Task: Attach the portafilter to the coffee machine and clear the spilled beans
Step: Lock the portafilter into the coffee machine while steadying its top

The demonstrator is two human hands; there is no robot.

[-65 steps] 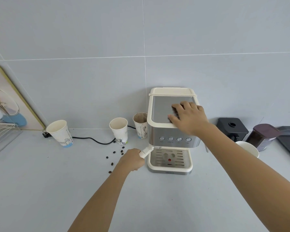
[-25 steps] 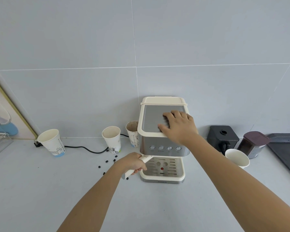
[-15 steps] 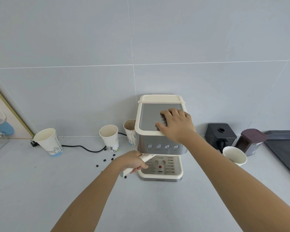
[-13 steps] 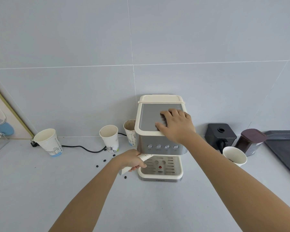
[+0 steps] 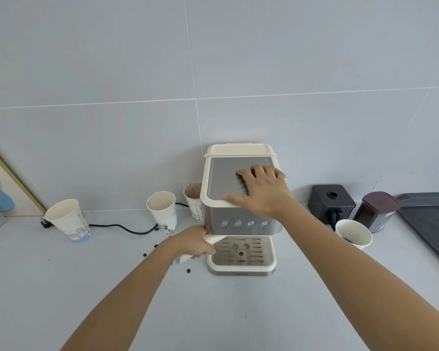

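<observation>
Head view: your left hand (image 5: pixel 197 243) is wrapped closed around the cream portafilter handle (image 5: pixel 214 239), which runs from the front-left corner of the coffee machine (image 5: pixel 241 214) in under its body, above the drip tray (image 5: pixel 241 257). Your right hand (image 5: pixel 262 191) lies flat, fingers spread, on the machine's top plate, gripping nothing, bracing the body.

Spilled beans (image 5: pixel 188 271) lie loose on the surface (image 5: pixel 226 312) to the left of the machine; one sits just beside your left wrist, others scatter toward the paper cup (image 5: pixel 162 211).

Risks, as judged: if the right hand eases off while you turn the handle, the machine may slide or twist on the smooth surface. A half-turned portafilter may drop out when released. Your left forearm sweeping back could roll beans further, or knock the nearest cups. The power cord (image 5: pixel 122 229) runs behind them and could snag.

Not visible: the portafilter basket and the group head, hidden under the machine body, so seating cannot be confirmed. Beans under your left arm, if any, are covered. The far-right dark tray (image 5: pixel 431 224) is cut off by the frame.
</observation>
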